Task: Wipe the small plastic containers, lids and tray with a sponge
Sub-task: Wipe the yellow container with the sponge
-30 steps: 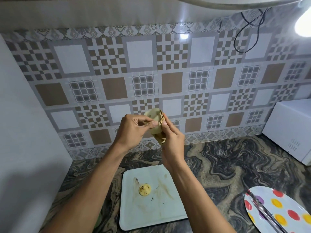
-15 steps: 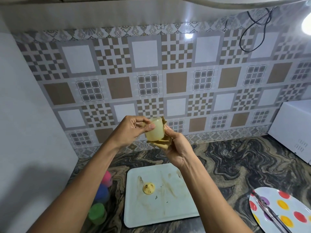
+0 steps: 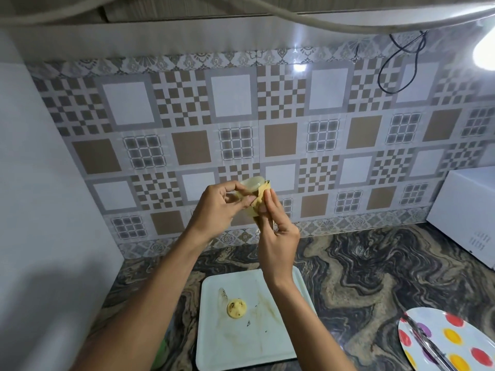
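Left hand point(image 3: 214, 210) pinches small pale-yellow plastic container point(image 3: 250, 182) between thumb and curled fingers, held up in the air in front of tiled wall point(image 3: 187, 103), well above the counter. Right hand point(image 3: 278, 236) grips tan sponge point(image 3: 261, 202), thumb and fingers closed on it. Sponge is folded and pressed against the container's right side and underside, touching it, partly hidden behind the fingers. Container is tilted, rounded end up and toward camera; cannot tell if that end is base or opening. Both forearms reach up from bottom of frame. Below the hands, white rectangular tray point(image 3: 241, 349) lies flat on dark marbled countertop point(image 3: 361, 277), with brownish smears and a few dark specks on its surface. Small round yellow lid point(image 3: 236, 308) sits on the tray, left of centre, with dirty marks on it, apart from both hands. Right forearm crosses over tray's upper right corner. Bottom right: white plate point(image 3: 474, 334) with red, yellow and purple dots, cut by frame edge, long metal utensil point(image 3: 428, 344) lying across it, kind unclear. White appliance point(image 3: 466, 210) on counter at far right, against the wall. Black cable point(image 3: 401, 70) loops on wall upper right. Green object point(image 3: 160, 352) peeks out beside left forearm at bottom, mostly hidden.
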